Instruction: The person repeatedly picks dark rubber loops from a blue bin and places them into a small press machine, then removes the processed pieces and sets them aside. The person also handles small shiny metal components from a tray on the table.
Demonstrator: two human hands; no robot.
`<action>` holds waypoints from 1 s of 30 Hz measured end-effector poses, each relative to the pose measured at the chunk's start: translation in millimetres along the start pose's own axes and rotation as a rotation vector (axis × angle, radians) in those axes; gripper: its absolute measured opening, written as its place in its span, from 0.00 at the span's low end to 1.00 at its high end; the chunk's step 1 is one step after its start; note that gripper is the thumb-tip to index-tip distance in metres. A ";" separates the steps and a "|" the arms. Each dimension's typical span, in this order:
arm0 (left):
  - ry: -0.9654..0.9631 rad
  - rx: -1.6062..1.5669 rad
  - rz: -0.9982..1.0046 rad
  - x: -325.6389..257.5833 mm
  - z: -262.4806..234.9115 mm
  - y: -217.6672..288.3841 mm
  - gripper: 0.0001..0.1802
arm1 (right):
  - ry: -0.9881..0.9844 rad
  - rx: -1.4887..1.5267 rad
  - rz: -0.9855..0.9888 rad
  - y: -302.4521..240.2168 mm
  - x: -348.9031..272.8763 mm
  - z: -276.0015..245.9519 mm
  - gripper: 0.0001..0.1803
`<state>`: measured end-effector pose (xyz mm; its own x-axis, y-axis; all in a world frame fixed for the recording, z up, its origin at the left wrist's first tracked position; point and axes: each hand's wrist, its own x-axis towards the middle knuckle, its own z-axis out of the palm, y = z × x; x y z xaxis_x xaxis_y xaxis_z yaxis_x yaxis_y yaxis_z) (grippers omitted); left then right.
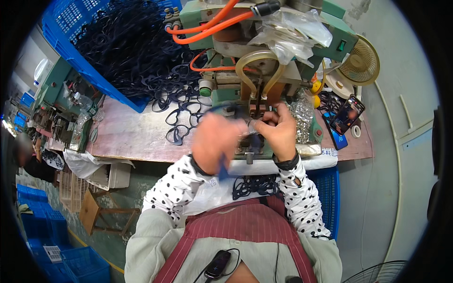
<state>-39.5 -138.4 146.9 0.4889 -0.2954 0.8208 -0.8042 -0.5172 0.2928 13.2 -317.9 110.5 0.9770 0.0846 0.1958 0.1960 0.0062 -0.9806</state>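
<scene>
From here the right hand [279,132]'s nearer the press [291,75], curled, can't tell if gripping; left hand [214,141]'s blurred, grip unclear, dark strip [223,173] below it pointing lengthwise away from the press.

Bright, even indoor light; shadows soft. Glare on clear plastic bag [304,32], one o'clock; lights [8,125] blown out, nine o'clock. Left fingers [229,132] smeared by motion; right fingers [285,115] sharper. Fisheye bows wall [417,106], three o'clock; rim black.

Round fan [359,60], lit phone [348,114] near a white ring [353,133], wooden stool [88,211], blue crates [85,265] lower left, what I take for a wire grille [380,272]
</scene>
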 end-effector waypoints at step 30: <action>-0.003 -0.057 0.146 -28.7 25.9 7.7 0.20 | 0.052 0.095 -0.072 9.2 -3.0 1.7 0.33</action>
<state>-51.0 -154.7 112.9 0.3660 -0.3672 0.8551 -0.8847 -0.4222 0.1974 12.0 -316.4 100.8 0.9642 0.0288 0.2637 0.2594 0.1054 -0.9600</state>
